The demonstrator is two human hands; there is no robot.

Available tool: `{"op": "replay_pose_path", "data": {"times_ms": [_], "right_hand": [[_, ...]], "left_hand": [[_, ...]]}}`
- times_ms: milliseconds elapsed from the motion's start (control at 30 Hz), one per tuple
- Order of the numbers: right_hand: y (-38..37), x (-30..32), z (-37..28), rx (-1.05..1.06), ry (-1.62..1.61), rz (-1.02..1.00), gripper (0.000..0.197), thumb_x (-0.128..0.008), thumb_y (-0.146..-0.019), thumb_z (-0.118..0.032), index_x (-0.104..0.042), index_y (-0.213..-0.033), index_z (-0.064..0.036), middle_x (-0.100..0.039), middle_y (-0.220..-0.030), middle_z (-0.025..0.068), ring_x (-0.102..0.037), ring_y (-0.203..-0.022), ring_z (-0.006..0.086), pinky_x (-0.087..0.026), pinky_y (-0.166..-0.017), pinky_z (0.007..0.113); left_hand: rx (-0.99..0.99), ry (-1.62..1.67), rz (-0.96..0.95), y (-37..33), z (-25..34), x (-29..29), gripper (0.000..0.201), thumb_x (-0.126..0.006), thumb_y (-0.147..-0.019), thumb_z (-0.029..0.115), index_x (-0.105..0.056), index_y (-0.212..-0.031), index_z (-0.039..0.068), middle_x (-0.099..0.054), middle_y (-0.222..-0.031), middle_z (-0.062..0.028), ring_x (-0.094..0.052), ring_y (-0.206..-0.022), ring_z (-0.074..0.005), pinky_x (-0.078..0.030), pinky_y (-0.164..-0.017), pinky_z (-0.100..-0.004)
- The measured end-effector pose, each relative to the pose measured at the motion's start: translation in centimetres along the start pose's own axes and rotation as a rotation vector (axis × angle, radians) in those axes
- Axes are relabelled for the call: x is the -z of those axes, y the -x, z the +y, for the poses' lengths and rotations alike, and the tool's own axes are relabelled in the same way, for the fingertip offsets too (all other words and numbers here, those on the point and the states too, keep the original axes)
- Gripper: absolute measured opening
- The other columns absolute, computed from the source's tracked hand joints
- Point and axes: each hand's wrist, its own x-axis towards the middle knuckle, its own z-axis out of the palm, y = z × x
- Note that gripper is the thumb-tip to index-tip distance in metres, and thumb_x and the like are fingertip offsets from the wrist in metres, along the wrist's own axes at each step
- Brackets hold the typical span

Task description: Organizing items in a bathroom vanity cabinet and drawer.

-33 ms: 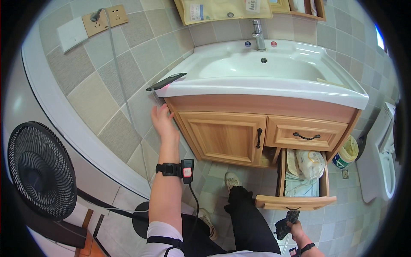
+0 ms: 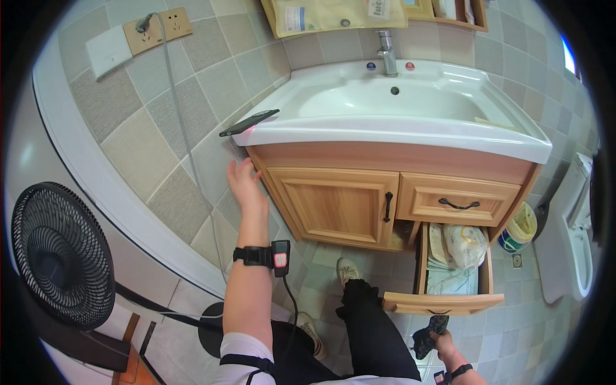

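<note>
My left hand [image 2: 245, 183] is raised beside the left side of the wooden vanity cabinet [image 2: 333, 204], below a dark phone [image 2: 250, 122] that lies over the sink's left front corner. Its fingers are apart and hold nothing I can see. Low on the right, my right hand [image 2: 441, 345] is closed on a black, faintly patterned, soft-looking item [image 2: 423, 341], just below the front of the pulled-out lower drawer [image 2: 443, 304]. Inside that drawer lie a white plastic-wrapped bundle [image 2: 465, 246] and some flat packets [image 2: 439, 247]. The exact kind of the black item cannot be made out.
The white sink [image 2: 385, 128] with its chrome tap [image 2: 386, 52] tops the cabinet. A black fan [image 2: 63, 253] stands at the left, near a cable [image 2: 181, 128] running down the tiled wall. At the right are a lined bin [image 2: 518, 230] and a toilet [image 2: 564, 250].
</note>
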Motion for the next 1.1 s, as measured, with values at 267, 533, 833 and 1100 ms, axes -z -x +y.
{"op": "replay_pose_path", "data": {"times_ms": [267,533,833,1100], "right_hand": [[4.2,0.2,-2.6,0.086,0.054,0.096,0.029,-0.064,-0.085,-0.009,-0.062,-0.111,0.0035,-0.067,-0.1,0.009,-0.062,-0.089,0.0198,-0.05,-0.081,0.034],[8.1,1.3,-6.1,0.41,0.089,0.24,0.02,-0.062,-0.086,-0.002,-0.062,-0.106,0.0008,-0.067,-0.101,0.0063,-0.061,-0.092,0.0158,-0.049,-0.084,0.03],[12.1,-0.8,-17.6,1.203,0.939,0.576,0.048,-0.065,-0.069,-0.001,-0.054,-0.116,-0.0012,-0.057,-0.11,0.0205,-0.053,-0.101,0.0428,-0.044,-0.091,0.046],[10.0,-5.9,-22.9,1.031,1.25,0.238,0.074,-0.083,-0.064,-0.026,-0.052,-0.128,-0.0035,-0.051,-0.123,0.0219,-0.045,-0.119,0.0408,-0.034,-0.102,0.05]], "left_hand": [[0.257,-0.241,-0.453,10.3,-2.7,2.6,0.033,-0.058,-0.092,0.007,-0.051,-0.123,-0.002,-0.063,-0.104,-0.0099,-0.061,-0.091,-0.0159,-0.049,-0.076,-0.0267],[0.143,-0.615,-1.04,23.4,-5.3,2.6,0.013,-0.063,-0.087,0.004,-0.063,-0.1,0.001,-0.066,-0.095,-0.0091,-0.065,-0.084,-0.0166,-0.051,-0.074,-0.0279],[-0.713,-0.705,-0.895,22.1,1.2,-0.4,0.023,-0.068,-0.079,0.005,-0.063,-0.102,0.002,-0.062,-0.11,-0.0141,-0.059,-0.102,-0.0349,-0.047,-0.088,-0.0437],[-1.323,-1.117,-0.311,4.7,10.6,-8.4,0.035,-0.065,-0.088,0.02,-0.059,-0.113,-0.003,-0.06,-0.112,-0.0214,-0.056,-0.104,-0.0387,-0.044,-0.093,-0.0452]]}}
